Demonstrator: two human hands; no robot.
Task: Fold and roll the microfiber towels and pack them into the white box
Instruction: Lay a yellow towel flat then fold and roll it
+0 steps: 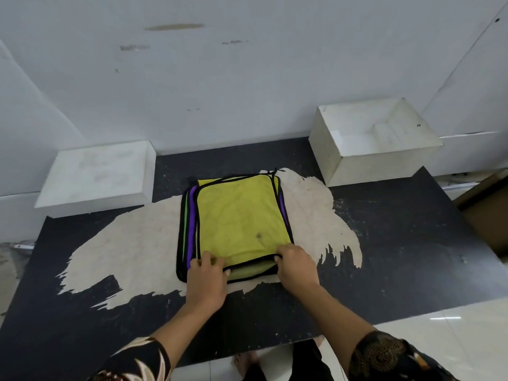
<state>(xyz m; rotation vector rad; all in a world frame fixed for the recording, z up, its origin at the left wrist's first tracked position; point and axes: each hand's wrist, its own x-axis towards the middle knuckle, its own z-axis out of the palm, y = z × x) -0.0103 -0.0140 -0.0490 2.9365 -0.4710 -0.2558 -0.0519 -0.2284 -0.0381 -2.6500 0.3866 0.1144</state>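
Observation:
A stack of flat microfiber towels lies in the middle of the dark table. The top towel (239, 218) is yellow with black trim; purple and green edges (189, 229) show beneath it on the left. My left hand (206, 281) rests on the near left corner of the top towel, fingers pinching its edge. My right hand (295, 266) grips the near right corner and lifts it slightly, showing another yellow layer underneath. The white box (368, 166) stands open and empty at the back right, well apart from both hands.
The dark table (412, 243) has a large worn pale patch (123, 251) around the stack. The white box lid (96, 174) lies upside up at the back left. A white wall runs behind. A brown cardboard piece (486, 210) sits off the right edge.

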